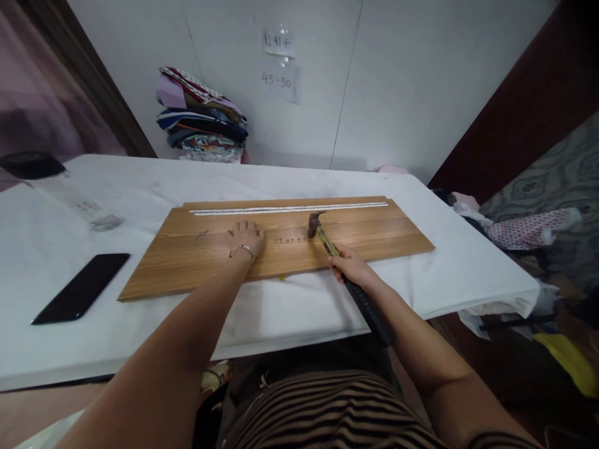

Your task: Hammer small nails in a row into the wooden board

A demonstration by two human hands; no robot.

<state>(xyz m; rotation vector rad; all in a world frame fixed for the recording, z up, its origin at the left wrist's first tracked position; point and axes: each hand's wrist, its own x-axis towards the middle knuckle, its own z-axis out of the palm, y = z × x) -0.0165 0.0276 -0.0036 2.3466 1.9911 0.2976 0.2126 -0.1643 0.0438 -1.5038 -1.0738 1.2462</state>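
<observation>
A: L hand (246, 242)?
B: Spread flat on board (285, 260), L of nails (292, 239); clear of strike, gd.
A: R hand (347, 264)?
B: Wrapped round hammer (359, 300) mid-handle, head by row's R end. Prob. grip lower, hit sq.
A: Board?
B: On table (468, 268).

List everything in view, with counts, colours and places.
Table: one, white-covered, centre
Board: one, wood-brown, on table
Hammer: one, dark head, yellow-and-black handle, over board
Nail row: several, dark, left of hammer head
Loose nails: few, dark, board's left
Strips: two, white, board's far side
Slab: one, black, table's left
Clothes: one stack, mixed colours, table's back
Wall: one, pale, behind table
Notes: two, white, on wall
Curtain: one, dark brown, left
Dotted cloth: one, white and red, right
Bracelet: one, silvery, left wrist
Shirt: one, black-and-tan stripes, bottom
Left hand: one, bare, flat on board
Right hand: one, bare, gripping hammer
</observation>
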